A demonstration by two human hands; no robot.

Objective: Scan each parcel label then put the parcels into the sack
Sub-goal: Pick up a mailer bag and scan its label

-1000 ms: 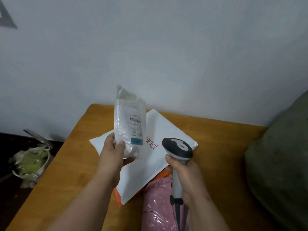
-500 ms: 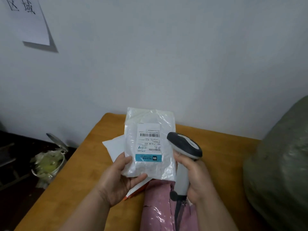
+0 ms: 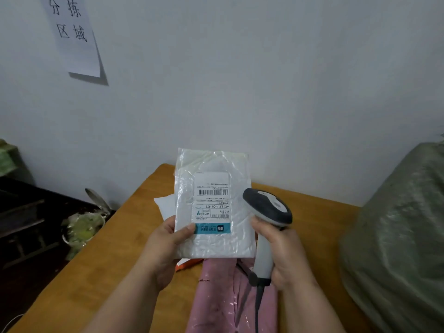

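two bare forearms enter from bottom edge, one each side. no sleeves, cuffs or gloves in view; arms uncovered right down to frame edge. left hand bare: no ring, watch or band visible on fingers or wrist. right hand likewise bare, no jewellery, no wrist strap. left thumbnail short, plain, unpainted. knuckles and back of right hand face camera. rest of body out of view; no clothing shows anywhere.

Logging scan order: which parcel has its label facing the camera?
The clear plastic parcel held up by the left hand; the pink parcel on the table shows no label.
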